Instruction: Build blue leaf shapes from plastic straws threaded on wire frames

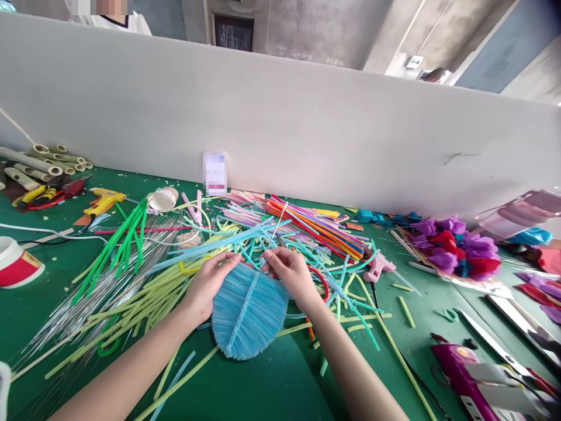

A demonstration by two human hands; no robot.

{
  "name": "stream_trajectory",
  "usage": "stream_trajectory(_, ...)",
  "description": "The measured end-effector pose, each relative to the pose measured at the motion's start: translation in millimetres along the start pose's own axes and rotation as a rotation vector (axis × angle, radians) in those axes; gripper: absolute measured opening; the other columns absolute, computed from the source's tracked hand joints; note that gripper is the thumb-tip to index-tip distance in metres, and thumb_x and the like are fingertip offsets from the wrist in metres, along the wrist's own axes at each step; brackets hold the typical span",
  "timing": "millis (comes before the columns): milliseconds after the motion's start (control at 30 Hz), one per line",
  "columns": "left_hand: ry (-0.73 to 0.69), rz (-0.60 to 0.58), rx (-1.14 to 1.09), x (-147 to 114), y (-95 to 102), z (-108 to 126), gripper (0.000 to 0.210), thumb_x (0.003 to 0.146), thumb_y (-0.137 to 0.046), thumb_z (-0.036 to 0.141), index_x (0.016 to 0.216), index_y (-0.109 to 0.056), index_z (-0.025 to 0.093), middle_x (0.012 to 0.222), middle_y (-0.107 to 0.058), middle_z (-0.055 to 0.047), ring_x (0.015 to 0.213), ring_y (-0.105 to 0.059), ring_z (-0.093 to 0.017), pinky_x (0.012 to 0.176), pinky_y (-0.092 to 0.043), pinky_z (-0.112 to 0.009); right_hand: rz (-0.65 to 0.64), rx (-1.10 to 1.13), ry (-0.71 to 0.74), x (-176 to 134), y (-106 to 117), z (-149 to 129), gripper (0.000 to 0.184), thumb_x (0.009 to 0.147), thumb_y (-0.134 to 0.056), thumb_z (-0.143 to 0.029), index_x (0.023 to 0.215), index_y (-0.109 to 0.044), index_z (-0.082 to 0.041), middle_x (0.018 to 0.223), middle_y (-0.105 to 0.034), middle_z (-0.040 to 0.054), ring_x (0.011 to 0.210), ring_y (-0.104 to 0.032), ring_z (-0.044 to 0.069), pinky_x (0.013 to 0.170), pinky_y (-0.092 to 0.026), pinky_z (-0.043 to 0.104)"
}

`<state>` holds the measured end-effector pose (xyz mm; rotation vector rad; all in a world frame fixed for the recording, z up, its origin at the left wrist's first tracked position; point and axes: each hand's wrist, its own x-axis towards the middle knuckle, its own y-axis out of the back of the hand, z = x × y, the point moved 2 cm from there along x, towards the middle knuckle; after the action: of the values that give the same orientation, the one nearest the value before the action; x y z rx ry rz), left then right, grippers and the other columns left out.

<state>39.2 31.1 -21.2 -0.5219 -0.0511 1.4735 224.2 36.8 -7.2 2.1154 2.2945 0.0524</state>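
A blue leaf point(249, 313) made of fuzzy pipe cleaners, with a raised rib down its middle, hangs between my hands. My left hand point(213, 283) grips its upper left edge between thumb and fingers. At the leaf's upper end, my right hand point(289, 272) pinches a thin pale wire point(279, 225) that sticks up from the fingertips. The exact spot where wire and leaf meet is hidden by the fingers. Behind and below the hands lie loose light-blue pipe cleaners point(219, 241) and yellow-green pipe cleaners point(162, 292).
A bundle of orange and purple pipe cleaners point(315, 228) lies behind. Glue guns, one pink point(377, 266) and one yellow point(104, 202), flank the pile. Scissors point(491, 339) and a purple power strip point(468, 374) sit right; a red-white cup point(17, 263) stands left. A white partition point(280, 117) rises behind.
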Motion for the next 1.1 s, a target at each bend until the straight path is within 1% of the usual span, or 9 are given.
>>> stream_trajectory(133, 0.005, -0.01, 0.012, 0, 1.3, -1, 0.03, 0.072, -0.083, 0.043, 0.082, -0.07, 0.018, 0.071, -0.072, 0.0, 0.06, -0.065, -0.016, 0.061, -0.052, -0.026, 0.069, 0.011, 0.015, -2, -2, 13, 0.039, 0.084, -0.066, -0.058, 0.08, -0.064, -0.019, 0.063, -0.066, 0.0004, 0.057, -0.056, 0.015, 0.057, -0.043, 0.026)
stream_trajectory(300, -0.019, -0.005, 0.026, -2, 1.6, -3, 0.03, 0.069, -0.085, 0.04, 0.077, -0.069, 0.016, 0.066, -0.068, 0.001, 0.058, -0.06, -0.013, 0.057, -0.046, -0.022, 0.145, 0.005, 0.05, -4, -1, 20, 0.039, 0.086, -0.064, -0.059, 0.08, -0.063, -0.02, 0.066, -0.063, -0.0001, 0.062, -0.057, 0.016, 0.061, -0.044, 0.027)
stream_trajectory(500, -0.017, -0.039, 0.008, -5, 1.6, -2, 0.027, 0.072, -0.083, 0.039, 0.073, -0.067, 0.018, 0.062, -0.066, 0.003, 0.056, -0.059, -0.012, 0.056, -0.045, -0.022, 0.159, 0.066, 0.019, -6, -2, 18, 0.04, 0.082, -0.069, -0.059, 0.08, -0.065, -0.019, 0.065, -0.064, 0.0001, 0.061, -0.055, 0.015, 0.061, -0.044, 0.027)
stream_trajectory(600, 0.033, -0.088, -0.028, -6, 0.6, -3, 0.024, 0.078, -0.077, 0.043, 0.08, -0.071, 0.019, 0.072, -0.073, -0.001, 0.066, -0.067, -0.018, 0.064, -0.052, -0.028, 0.202, 0.135, -0.007, -7, -1, 18, 0.041, 0.079, -0.07, -0.06, 0.08, -0.065, -0.019, 0.066, -0.064, -0.0002, 0.061, -0.056, 0.016, 0.062, -0.045, 0.028)
stream_trajectory(700, 0.203, -0.133, -0.167, -7, -0.4, -6, 0.035, 0.083, -0.07, 0.05, 0.101, -0.075, 0.019, 0.087, -0.079, -0.009, 0.085, -0.074, -0.028, 0.077, -0.056, -0.037, 0.287, 0.218, -0.018, -6, 2, 21, 0.038, 0.078, -0.071, -0.059, 0.08, -0.064, -0.021, 0.068, -0.065, -0.0004, 0.066, -0.059, 0.017, 0.066, -0.047, 0.029)
stream_trajectory(800, 0.307, -0.144, -0.296, -8, 0.1, -7, 0.042, 0.087, -0.065, 0.05, 0.114, -0.073, 0.019, 0.099, -0.08, -0.012, 0.097, -0.074, -0.031, 0.084, -0.057, -0.04, 0.373, 0.313, -0.028, -4, 5, 27, 0.037, 0.078, -0.07, -0.059, 0.081, -0.061, -0.023, 0.074, -0.069, 0.0006, 0.073, -0.063, 0.019, 0.069, -0.05, 0.03)
stream_trajectory(867, 0.292, -0.156, -0.35, -7, 1.6, -6, 0.037, 0.09, -0.063, 0.043, 0.116, -0.073, 0.018, 0.102, -0.08, -0.011, 0.097, -0.074, -0.03, 0.084, -0.058, -0.039, 0.411, 0.382, -0.046, -3, 7, 31, 0.037, 0.077, -0.07, -0.059, 0.082, -0.059, -0.024, 0.079, -0.072, 0.0021, 0.076, -0.066, 0.022, 0.068, -0.051, 0.032)
stream_trajectory(967, 0.228, -0.18, -0.434, -3, 4.9, -5, 0.027, 0.093, -0.061, 0.031, 0.11, -0.074, 0.015, 0.097, -0.08, -0.011, 0.086, -0.075, -0.025, 0.076, -0.06, -0.034, 0.443, 0.483, -0.088, -2, 10, 37, 0.036, 0.075, -0.07, -0.058, 0.084, -0.058, -0.025, 0.084, -0.075, 0.0038, 0.079, -0.07, 0.025, 0.065, -0.053, 0.034)
stream_trajectory(1100, 0.154, -0.149, -0.489, 4, 9.2, -5, 0.021, 0.096, -0.056, 0.024, 0.102, -0.074, 0.013, 0.093, -0.079, -0.01, 0.078, -0.075, -0.019, 0.07, -0.061, -0.028, 0.456, 0.598, -0.118, -1, 12, 41, 0.034, 0.073, -0.072, -0.052, 0.084, -0.054, -0.026, 0.084, -0.076, 0.0043, 0.081, -0.072, 0.026, 0.063, -0.055, 0.035)
